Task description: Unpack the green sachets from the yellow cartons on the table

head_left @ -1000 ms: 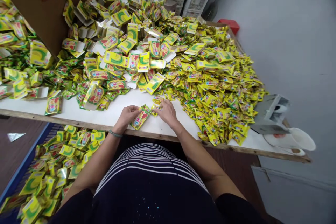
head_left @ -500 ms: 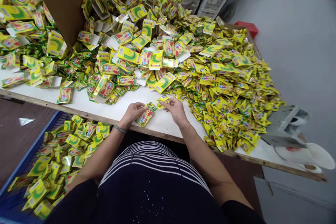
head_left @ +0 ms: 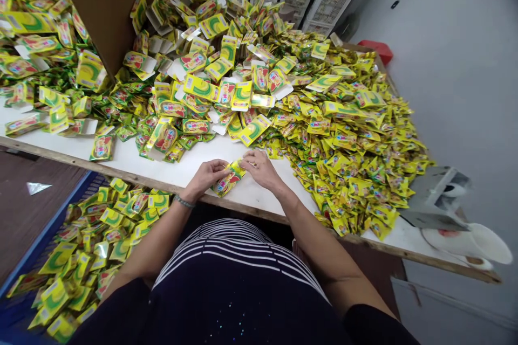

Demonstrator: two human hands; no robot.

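A small green and yellow box (head_left: 227, 181) is held tilted just above the white table (head_left: 174, 171), near its front edge. My left hand (head_left: 208, 177) pinches the box at its left side. At the box's upper right end is my right hand (head_left: 261, 168), its fingers closed on a small yellow packet that is mostly hidden by the fingers and meets the box. Behind my hands rises a heap of flat yellow boxes (head_left: 242, 95), some with open white flaps. To the right spreads a large pile of small yellow packets (head_left: 350, 156).
A blue crate (head_left: 76, 194) of filled boxes stands below the table at the left. A cardboard panel (head_left: 121, 5) rises at the back left. A grey device (head_left: 437, 199) and a white bowl (head_left: 489, 242) sit at the right end.
My right hand has moved slightly left with the yellow packet, from beside the box onto its upper end. My left hand keeps its hold on the box.
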